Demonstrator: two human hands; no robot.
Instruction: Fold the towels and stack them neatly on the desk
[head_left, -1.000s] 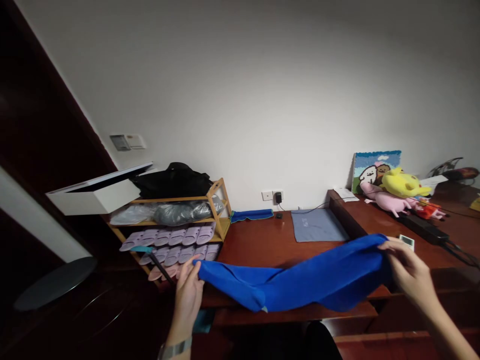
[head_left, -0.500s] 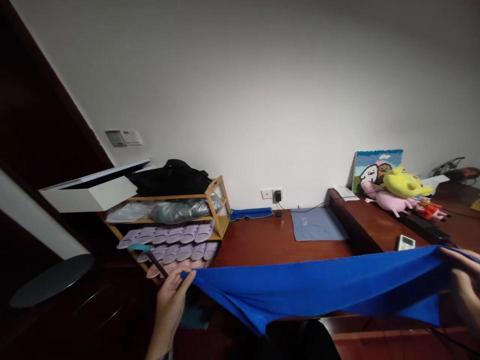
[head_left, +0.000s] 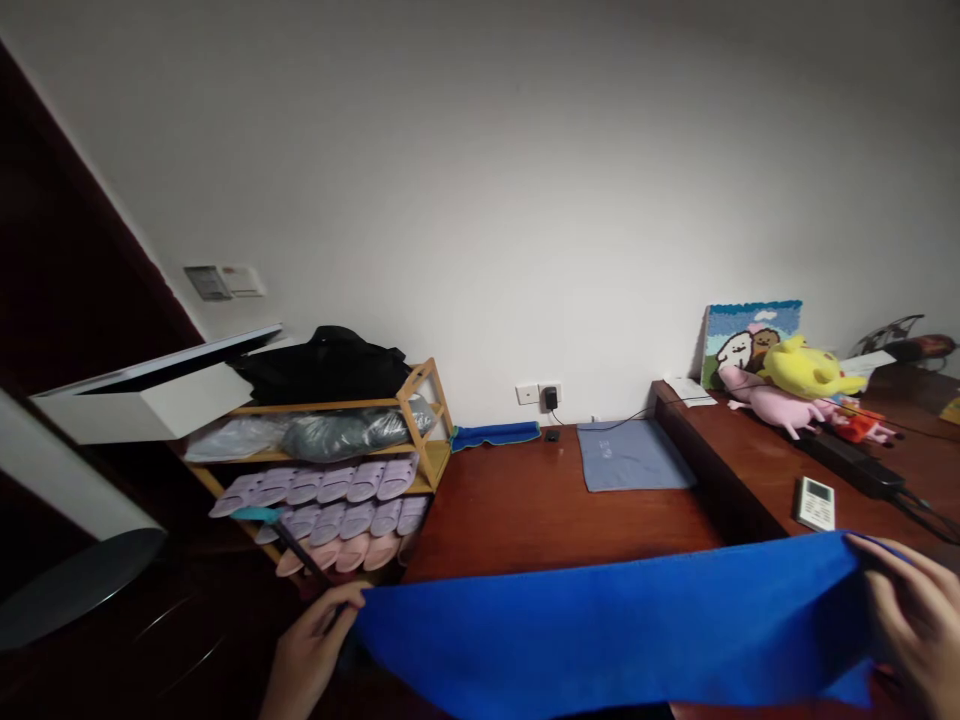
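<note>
A bright blue cloth [head_left: 600, 635] is stretched between my two hands, low in the view above the near edge of the brown wooden table [head_left: 517, 515]. My left hand [head_left: 311, 645] pinches its upper left corner between thumb and fingers. At the upper right corner, my right hand [head_left: 911, 610] grips the cloth, with fingers along the top edge. The top edge is nearly straight and rises to the right. The lower part hangs down, partly past the bottom of the view. A grey-blue cloth [head_left: 637, 455] lies flat at the table's back, and a folded blue cloth [head_left: 495, 434] rests along the wall.
To the left stands a wooden rack [head_left: 427, 430] with several slippers [head_left: 315, 485], a black bag [head_left: 322, 365] and a white box [head_left: 150, 400]. On the raised right surface are plush toys [head_left: 806, 370], a white remote [head_left: 815, 503] and a black power adapter [head_left: 855, 465].
Both hands and the blue cloth have moved lower in the view. The cloth is spread wider in height, with its top edge tauter. The view has shifted slightly.
</note>
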